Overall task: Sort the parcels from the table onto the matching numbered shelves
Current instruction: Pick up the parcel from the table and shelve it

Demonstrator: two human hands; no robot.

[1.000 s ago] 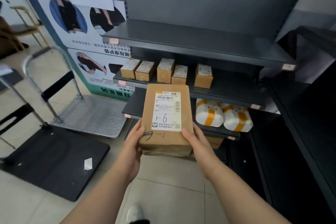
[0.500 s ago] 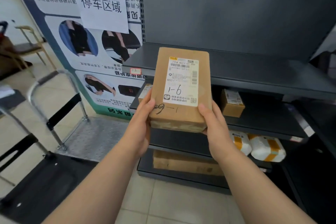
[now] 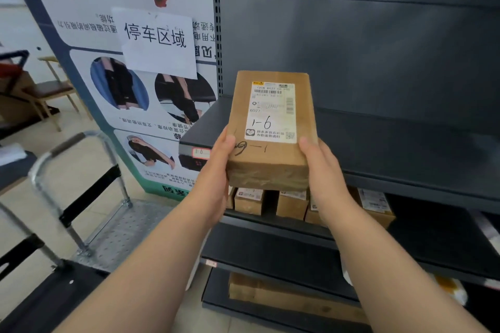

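Observation:
A brown cardboard parcel [image 3: 270,159] with a white label handwritten "1-6" is held in front of me at the level of the dark upper shelf [image 3: 392,149]. My left hand [image 3: 216,167] grips its left side and my right hand [image 3: 323,167] grips its right side, thumbs on top. The parcel's far end reaches over the shelf's front edge. A small red-framed tag [image 3: 201,152] on that shelf's edge sits just left of my left hand; its writing looks like "1-6".
Several small brown boxes [image 3: 292,204] stand on the shelf below. A long flat carton [image 3: 284,297] lies on a low shelf. A metal platform trolley [image 3: 81,192] stands on the floor at left beside a poster board [image 3: 140,89] with a paper sign.
Both hands have lifted the parcel from the lower shelves' level up to the upper shelf, and my view has moved up and closer to the rack.

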